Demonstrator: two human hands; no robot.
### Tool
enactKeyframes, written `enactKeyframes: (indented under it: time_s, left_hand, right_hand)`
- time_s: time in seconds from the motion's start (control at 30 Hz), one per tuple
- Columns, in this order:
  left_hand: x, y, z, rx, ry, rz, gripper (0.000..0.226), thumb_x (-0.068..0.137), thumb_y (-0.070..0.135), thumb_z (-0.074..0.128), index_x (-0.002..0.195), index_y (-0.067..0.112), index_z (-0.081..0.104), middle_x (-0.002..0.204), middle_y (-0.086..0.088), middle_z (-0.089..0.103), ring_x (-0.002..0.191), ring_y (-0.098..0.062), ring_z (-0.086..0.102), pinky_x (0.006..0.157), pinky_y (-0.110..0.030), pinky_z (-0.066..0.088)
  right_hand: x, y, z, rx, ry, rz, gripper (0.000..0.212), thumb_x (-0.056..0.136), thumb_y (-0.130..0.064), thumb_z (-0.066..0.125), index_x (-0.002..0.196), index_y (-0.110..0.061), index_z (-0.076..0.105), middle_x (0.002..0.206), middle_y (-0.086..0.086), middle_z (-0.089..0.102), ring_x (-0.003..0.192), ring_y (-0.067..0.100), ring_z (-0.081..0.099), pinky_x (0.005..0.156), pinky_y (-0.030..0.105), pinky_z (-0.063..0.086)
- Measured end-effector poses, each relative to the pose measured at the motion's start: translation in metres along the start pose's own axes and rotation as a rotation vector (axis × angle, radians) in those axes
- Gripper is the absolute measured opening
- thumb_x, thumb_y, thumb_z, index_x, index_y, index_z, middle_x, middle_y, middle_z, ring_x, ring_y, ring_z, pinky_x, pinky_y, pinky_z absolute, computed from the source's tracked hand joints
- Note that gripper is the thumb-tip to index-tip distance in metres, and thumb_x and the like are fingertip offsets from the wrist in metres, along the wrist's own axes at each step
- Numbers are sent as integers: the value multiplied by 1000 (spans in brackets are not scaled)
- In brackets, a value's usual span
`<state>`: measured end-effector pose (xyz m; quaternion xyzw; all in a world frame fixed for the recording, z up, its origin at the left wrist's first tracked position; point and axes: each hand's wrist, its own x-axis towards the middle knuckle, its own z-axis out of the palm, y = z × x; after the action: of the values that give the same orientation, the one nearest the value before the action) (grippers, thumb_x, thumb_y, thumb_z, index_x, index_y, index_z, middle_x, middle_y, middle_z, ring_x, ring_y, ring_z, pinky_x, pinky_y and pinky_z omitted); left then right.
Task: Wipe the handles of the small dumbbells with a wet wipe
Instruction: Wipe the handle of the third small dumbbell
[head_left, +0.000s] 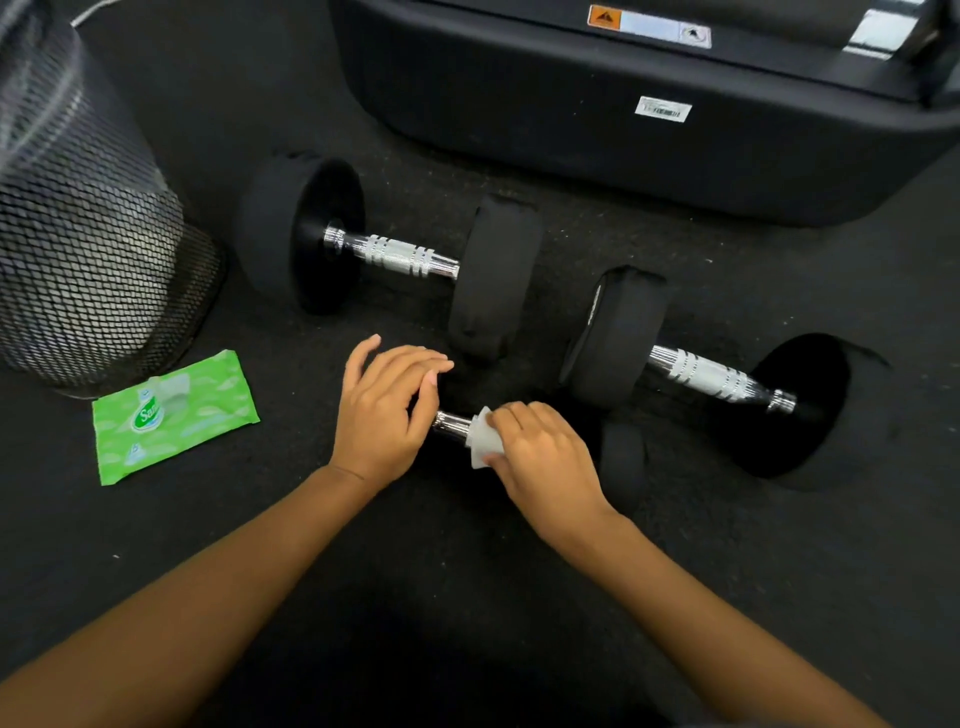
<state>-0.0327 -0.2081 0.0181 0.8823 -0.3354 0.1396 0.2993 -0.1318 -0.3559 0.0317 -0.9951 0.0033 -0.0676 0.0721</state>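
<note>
Three black dumbbells with chrome handles lie on the dark floor. The nearest small dumbbell (452, 423) is mostly hidden under my hands; only a short piece of its chrome handle and its right head (623, 457) show. My right hand (540, 457) grips a white wet wipe (483, 439) wrapped round that handle. My left hand (384, 410) rests over the dumbbell's left head with its fingers loosely spread and almost straight. A second dumbbell (395, 254) lies further back, and a third dumbbell (711, 374) lies to the right.
A green wet-wipe pack (171, 421) lies on the floor at the left. Behind it stands a black mesh bin (78, 234). A large black machine base (623, 104) fills the far side. Dark rubber flooring (441, 597) surrounds everything.
</note>
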Motion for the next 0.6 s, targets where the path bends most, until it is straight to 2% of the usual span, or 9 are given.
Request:
enactKeyframes:
  time_s: [0.17, 0.23, 0.3, 0.37, 0.43, 0.53, 0.6]
  left_hand:
    - [19, 1, -12, 283, -214, 312, 34, 93, 27, 40, 101, 16, 71, 101, 5, 70, 110, -18, 58, 111, -45, 20]
    - [24, 10, -13, 280, -325, 445, 36, 93, 28, 38, 103, 16, 71, 102, 4, 70, 107, -17, 60, 108, -41, 24]
    - [20, 23, -9, 262, -432, 512, 39, 90, 28, 37, 106, 14, 70, 105, 1, 70, 103, -16, 62, 103, -34, 28]
    - [9, 34, -4, 257, -498, 498, 42, 88, 29, 35, 109, 13, 68, 107, 0, 69, 99, -15, 64, 98, -29, 33]
    - [-2, 42, 2, 237, -536, 441, 45, 89, 30, 33, 111, 12, 67, 108, -2, 69, 98, -14, 64, 94, -27, 44]
    - [-3, 47, 7, 197, -550, 353, 45, 91, 29, 32, 112, 9, 66, 104, -4, 67, 93, -17, 65, 85, -29, 51]
    - [4, 49, 11, 193, -559, 329, 44, 91, 28, 31, 107, 9, 67, 97, -4, 67, 86, -18, 65, 80, -30, 53]
  right_hand:
    - [-2, 5, 2, -58, 45, 13, 34, 48, -18, 86, 76, -14, 68, 68, 0, 63, 65, 20, 60, 83, 28, 38]
    - [-5, 6, 0, -68, 20, 22, 36, 51, -24, 85, 82, -14, 71, 72, -1, 67, 70, 19, 63, 90, 30, 43]
    - [-9, 9, -4, -57, 9, 16, 34, 59, -28, 81, 88, -13, 72, 77, 0, 69, 73, 19, 64, 96, 33, 40]
    - [-16, 14, -11, -18, 34, 16, 25, 74, -30, 64, 89, -12, 72, 80, 0, 70, 75, 19, 64, 100, 33, 32]
    - [-27, 24, -19, 50, 92, 65, 30, 82, -29, 50, 94, -11, 72, 89, 1, 71, 82, 18, 64, 102, 33, 32]
    - [-46, 40, -29, 198, 211, 216, 33, 90, -28, 46, 108, -10, 67, 106, 1, 66, 100, 14, 55, 101, 34, 37]
    - [-55, 45, -27, 291, 240, 344, 39, 93, -34, 40, 117, -12, 62, 114, -1, 58, 108, 10, 44, 98, 26, 37]
